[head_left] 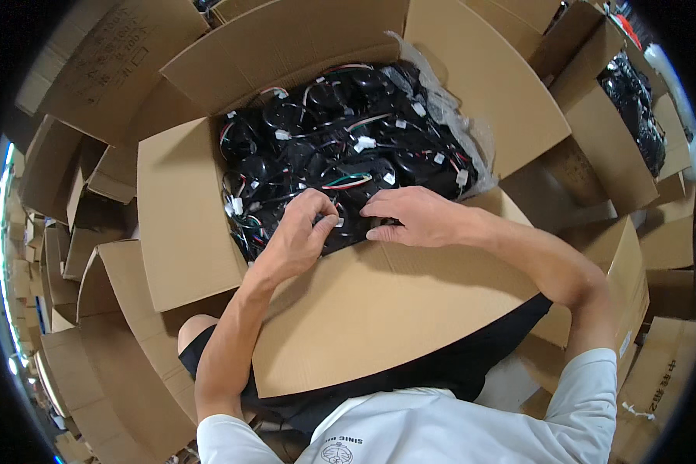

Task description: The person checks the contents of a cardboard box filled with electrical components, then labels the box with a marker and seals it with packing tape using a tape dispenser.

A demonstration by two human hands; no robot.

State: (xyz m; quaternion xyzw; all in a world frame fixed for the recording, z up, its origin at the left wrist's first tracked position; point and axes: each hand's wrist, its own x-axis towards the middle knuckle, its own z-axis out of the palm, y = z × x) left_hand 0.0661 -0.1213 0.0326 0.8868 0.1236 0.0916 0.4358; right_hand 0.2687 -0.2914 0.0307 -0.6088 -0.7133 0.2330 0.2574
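In front of me stands an open cardboard box [193, 224], packed with black rounded parts [321, 97] that carry coloured wires and white plug connectors [364, 144]. At its near side my left hand [303, 226] has its fingers curled down, the thumb beside a small white connector. My right hand [417, 217] reaches in from the right, fingers and thumb bent round the other side. Between the hands lies a black wired part [351, 222], gripped from both sides; the fingertips are partly hidden against the dark surface.
Crumpled clear plastic wrap [472, 135] lines the box's right side. The near flap [394, 309] lies folded out over my lap. Cardboard boxes crowd both sides, and one at the upper right holds a shiny black bag [632, 112].
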